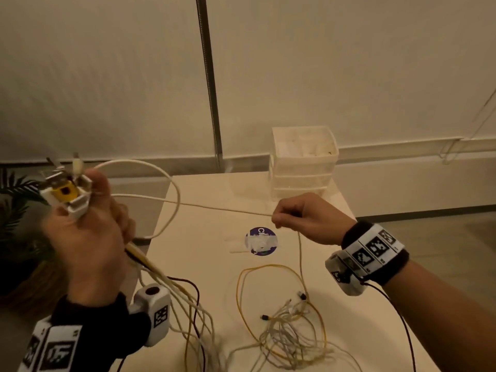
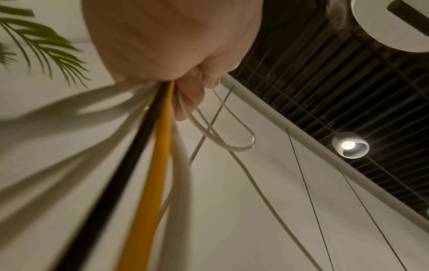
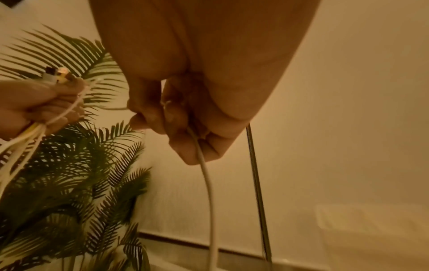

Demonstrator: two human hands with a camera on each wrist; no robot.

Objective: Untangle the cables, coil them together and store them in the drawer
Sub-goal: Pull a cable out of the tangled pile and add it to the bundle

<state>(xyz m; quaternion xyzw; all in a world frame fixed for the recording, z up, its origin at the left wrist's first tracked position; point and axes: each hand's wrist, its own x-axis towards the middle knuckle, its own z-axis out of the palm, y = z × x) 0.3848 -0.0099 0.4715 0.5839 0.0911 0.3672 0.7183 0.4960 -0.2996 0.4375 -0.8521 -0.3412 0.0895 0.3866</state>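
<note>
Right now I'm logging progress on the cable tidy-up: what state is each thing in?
left hand: raised, gripping the bundle of plug ends.
right hand: pinching the white cable.
white cable: pulled taut between the hands, looped by the left.
bundle of plug ends: gathered, cables hanging below.
tangle on the table: still knotted, yellow loop around it.
drawer unit: drawers shut.
</note>
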